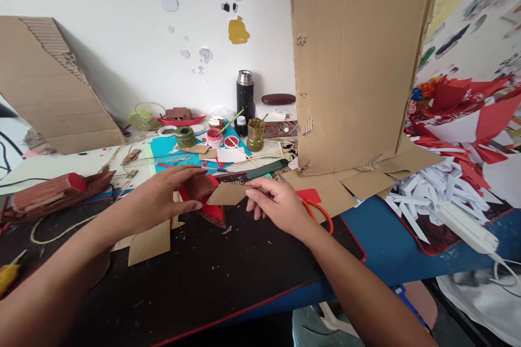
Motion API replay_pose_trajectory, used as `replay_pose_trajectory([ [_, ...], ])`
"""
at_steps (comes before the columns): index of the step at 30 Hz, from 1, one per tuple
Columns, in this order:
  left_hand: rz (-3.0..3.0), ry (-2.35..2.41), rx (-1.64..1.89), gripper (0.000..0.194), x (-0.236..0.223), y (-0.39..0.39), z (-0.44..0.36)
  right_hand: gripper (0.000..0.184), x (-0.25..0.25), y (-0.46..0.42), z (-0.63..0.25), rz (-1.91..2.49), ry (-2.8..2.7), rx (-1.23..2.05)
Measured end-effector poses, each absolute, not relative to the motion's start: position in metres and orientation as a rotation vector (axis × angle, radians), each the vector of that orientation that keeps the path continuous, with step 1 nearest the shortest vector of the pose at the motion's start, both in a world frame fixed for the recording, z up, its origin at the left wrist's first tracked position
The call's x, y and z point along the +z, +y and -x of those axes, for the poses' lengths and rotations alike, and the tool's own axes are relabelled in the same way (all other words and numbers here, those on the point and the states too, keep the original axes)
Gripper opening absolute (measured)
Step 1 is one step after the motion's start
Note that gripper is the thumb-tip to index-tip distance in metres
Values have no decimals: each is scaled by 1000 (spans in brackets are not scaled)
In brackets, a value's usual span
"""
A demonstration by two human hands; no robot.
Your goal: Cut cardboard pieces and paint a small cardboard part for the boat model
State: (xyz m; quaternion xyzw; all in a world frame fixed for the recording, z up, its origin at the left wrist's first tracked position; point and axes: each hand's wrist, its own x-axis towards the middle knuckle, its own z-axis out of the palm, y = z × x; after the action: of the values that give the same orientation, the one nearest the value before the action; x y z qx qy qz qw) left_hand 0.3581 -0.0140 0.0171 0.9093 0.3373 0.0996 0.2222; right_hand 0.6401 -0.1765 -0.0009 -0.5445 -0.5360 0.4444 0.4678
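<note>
The left hand (165,195) is gripping a curved red piece (215,215); the right hand (279,203) is pinching a cardboard strip (228,194) by its right end. The strip is lying crosswise between them over the black mat (183,282), its left end overlapping the red piece.

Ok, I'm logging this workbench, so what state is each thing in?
Black thermos, silver cap: upright, closed.
Small white-capped bottle: closed.
Round green paint jar: open.
Small red paint tub: open, green stick inside.
Orange-handled scissors: lying down, blades hidden.
Tan cardboard piece: pinched in right hand.
Red-and-brown curved cardboard model: in left hand.
</note>
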Motion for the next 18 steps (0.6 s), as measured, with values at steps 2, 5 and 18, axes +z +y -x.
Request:
replay_pose_trajectory([
  [2,-2471,911,234,86,18,-7,-355,26,1,-170,-636,1331,-1351,1070],
  [5,-2475,863,190,84,16,-1,-354,23,2,-161,-629,1346,-1434,1018],
  [18,-2437,761,116,73,21,-3,-346,20,-5,-142,-617,1435,-1768,827],
])
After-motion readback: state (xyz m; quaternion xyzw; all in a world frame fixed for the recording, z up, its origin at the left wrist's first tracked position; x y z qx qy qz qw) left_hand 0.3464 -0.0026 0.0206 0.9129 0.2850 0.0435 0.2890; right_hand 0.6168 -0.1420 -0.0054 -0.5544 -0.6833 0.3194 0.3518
